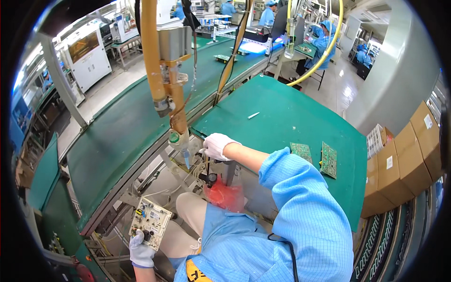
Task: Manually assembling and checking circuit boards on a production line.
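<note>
My left hand (142, 250), in a white glove, grips the lower edge of a pale circuit board (152, 222) with dark and yellow parts on it. The board is tilted above my lap, left of my knee. My right hand (219, 145), also gloved, is at the near left corner of the green mat-topped table (277, 113). Its fingers are curled closed, and what they hold, if anything, is hidden. Just left of it hangs a dispensing syringe (187, 157) with a blue tapered tip and a green cap, beside an upright tan-wrapped post (177, 110).
Two circuit boards (329, 160) and a small white stick (253, 115) lie on the table. A green conveyor belt (127, 136) runs along the left. A red plastic bag (224, 195) hangs below the table. Cardboard boxes (399, 162) stand right; co-workers (324, 40) sit farther back.
</note>
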Action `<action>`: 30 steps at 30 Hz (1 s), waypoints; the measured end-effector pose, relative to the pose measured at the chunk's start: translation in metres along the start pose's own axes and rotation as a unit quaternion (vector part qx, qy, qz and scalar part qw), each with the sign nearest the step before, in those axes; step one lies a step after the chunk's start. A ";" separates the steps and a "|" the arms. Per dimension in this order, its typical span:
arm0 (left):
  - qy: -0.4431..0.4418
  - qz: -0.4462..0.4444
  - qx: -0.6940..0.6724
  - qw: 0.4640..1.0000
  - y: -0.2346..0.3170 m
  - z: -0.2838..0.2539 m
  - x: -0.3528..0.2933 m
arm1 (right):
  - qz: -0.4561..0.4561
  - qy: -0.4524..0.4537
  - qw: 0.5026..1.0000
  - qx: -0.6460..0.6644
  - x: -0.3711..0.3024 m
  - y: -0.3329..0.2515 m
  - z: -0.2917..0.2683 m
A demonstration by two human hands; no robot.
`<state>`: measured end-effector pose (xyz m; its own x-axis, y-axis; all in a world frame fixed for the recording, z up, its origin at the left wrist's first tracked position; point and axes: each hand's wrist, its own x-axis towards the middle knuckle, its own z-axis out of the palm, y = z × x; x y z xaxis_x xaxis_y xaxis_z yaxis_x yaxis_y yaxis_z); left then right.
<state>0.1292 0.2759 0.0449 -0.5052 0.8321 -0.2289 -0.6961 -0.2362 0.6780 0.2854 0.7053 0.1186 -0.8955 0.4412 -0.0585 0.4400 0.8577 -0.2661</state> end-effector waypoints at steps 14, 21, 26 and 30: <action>0.039 -0.001 0.130 0.991 0.012 0.026 -0.058 | 0.007 -0.015 0.998 -0.062 0.009 0.006 0.014; 0.160 -0.397 -0.252 0.868 0.037 -0.127 -0.106 | -0.009 -0.014 0.998 -0.060 0.008 -0.001 0.015; 0.171 -0.401 -0.178 0.882 0.040 -0.111 -0.123 | -0.006 -0.015 0.999 -0.051 0.003 0.008 0.013; 0.230 -0.354 0.083 0.902 0.032 -0.145 -0.142 | 0.006 -0.026 0.999 -0.039 0.002 0.016 0.010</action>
<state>0.1047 0.0772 -0.0023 -0.1480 0.4383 -0.8865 -0.8610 0.3839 0.3336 0.2898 0.7172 0.1051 -0.8913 0.4396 -0.1111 0.4533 0.8708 -0.1904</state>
